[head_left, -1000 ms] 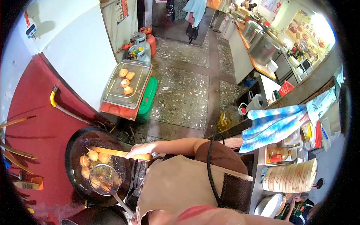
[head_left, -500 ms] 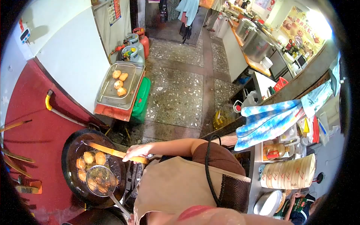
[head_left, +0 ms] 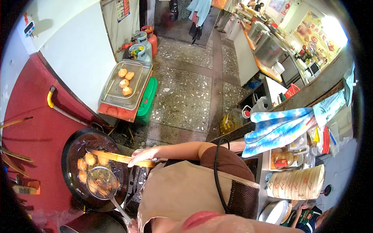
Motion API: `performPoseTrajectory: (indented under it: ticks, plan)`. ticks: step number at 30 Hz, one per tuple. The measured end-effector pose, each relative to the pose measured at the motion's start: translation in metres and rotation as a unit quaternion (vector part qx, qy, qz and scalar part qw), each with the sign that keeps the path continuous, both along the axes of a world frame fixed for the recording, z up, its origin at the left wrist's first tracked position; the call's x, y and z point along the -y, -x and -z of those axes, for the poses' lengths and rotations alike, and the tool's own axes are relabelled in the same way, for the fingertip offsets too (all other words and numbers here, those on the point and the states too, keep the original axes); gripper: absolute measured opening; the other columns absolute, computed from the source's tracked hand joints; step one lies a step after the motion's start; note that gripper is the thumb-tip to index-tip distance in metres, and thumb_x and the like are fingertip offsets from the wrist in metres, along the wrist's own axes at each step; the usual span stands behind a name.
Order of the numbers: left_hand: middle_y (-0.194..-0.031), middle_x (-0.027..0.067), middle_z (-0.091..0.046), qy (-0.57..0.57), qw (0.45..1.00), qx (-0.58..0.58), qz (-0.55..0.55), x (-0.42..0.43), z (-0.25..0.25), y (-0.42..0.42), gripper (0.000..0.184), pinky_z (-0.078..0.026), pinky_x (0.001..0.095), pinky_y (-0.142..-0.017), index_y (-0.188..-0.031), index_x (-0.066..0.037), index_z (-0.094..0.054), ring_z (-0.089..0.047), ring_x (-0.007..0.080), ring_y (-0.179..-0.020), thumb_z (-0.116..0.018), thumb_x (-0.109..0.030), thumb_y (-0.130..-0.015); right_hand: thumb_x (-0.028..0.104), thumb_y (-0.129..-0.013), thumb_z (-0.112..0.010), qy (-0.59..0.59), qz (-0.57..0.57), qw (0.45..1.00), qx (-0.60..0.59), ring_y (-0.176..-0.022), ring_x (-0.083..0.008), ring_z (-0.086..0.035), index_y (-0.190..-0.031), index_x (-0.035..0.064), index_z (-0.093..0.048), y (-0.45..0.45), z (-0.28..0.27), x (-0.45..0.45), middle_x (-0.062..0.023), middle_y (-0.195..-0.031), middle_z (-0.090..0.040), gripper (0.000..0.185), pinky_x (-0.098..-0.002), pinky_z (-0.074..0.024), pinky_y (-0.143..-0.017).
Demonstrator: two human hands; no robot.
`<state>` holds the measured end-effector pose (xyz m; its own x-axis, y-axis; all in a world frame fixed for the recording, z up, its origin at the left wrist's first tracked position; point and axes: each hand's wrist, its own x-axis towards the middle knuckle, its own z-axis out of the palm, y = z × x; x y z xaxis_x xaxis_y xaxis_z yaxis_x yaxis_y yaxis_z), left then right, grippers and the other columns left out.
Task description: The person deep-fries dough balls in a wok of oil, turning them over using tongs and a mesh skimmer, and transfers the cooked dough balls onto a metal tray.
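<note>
Brings bamboo stick (head_left: 118, 157) closer to fried balls (head_left: 90, 159); leaves wok (head_left: 71, 151) open toward upper rim; clamps right hand's (head_left: 140, 156) fingers on stick, left hand's (head_left: 133, 226) on skimmer (head_left: 117, 206).

We see a beige apron (head_left: 180, 186) worn over a brown top, its short sleeve (head_left: 229, 161) giving way to a bare right hand (head_left: 140, 157); a black cord (head_left: 218, 176) loops past the shoulder, beside a dark, mesh-like panel (head_left: 243, 197) with pale edging above it.
</note>
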<state>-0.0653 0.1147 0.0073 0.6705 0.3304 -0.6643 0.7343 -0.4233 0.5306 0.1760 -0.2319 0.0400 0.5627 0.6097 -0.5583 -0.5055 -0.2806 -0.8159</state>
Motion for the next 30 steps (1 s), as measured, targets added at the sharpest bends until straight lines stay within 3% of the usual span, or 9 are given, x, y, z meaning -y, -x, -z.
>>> performPoseTrajectory:
  ticks: [4, 17, 30]
  plan:
    - [-0.05, 0.0031, -0.045, 0.001, 1.0, 0.0, 0.0, 0.0, -0.001, 0.0, 0.038, -0.034, 0.0314, -0.04, -0.07, -0.003, -0.049, -0.044, 0.0135, -0.044, -0.054, -0.038, -0.085, 0.058, -0.067, -0.065, 0.031, -0.024, 0.999, 0.017, -0.111, -0.027, -0.044, -0.114, -0.004, -0.051, -0.001, 0.006, 0.001, -0.0178, -0.117, -0.048, 0.079, -0.0391, -0.037, -0.09]
    - [-0.05, 0.003, -0.045, 0.007, 1.0, 0.002, -0.003, 0.001, -0.004, 0.0, 0.038, -0.034, 0.0311, -0.039, -0.07, -0.003, -0.048, -0.044, 0.0134, -0.043, -0.053, -0.038, -0.086, 0.06, -0.065, -0.064, 0.047, -0.011, 0.998, 0.028, -0.113, -0.0286, -0.042, -0.114, -0.0061, -0.05, -0.001, 0.012, 0.002, -0.0195, -0.121, -0.044, 0.084, -0.0403, -0.0362, -0.091]
    - [-0.049, 0.0028, -0.045, 0.005, 1.0, -0.003, -0.006, 0.001, -0.004, -0.002, 0.038, -0.034, 0.0308, -0.039, -0.07, -0.004, -0.048, -0.044, 0.0133, -0.042, -0.053, -0.038, -0.086, 0.064, -0.063, -0.064, 0.052, -0.042, 0.998, -0.01, -0.13, -0.0325, -0.025, -0.132, -0.0084, -0.03, -0.001, -0.004, 0.006, -0.0231, -0.139, -0.026, 0.105, -0.0397, -0.0231, -0.105]
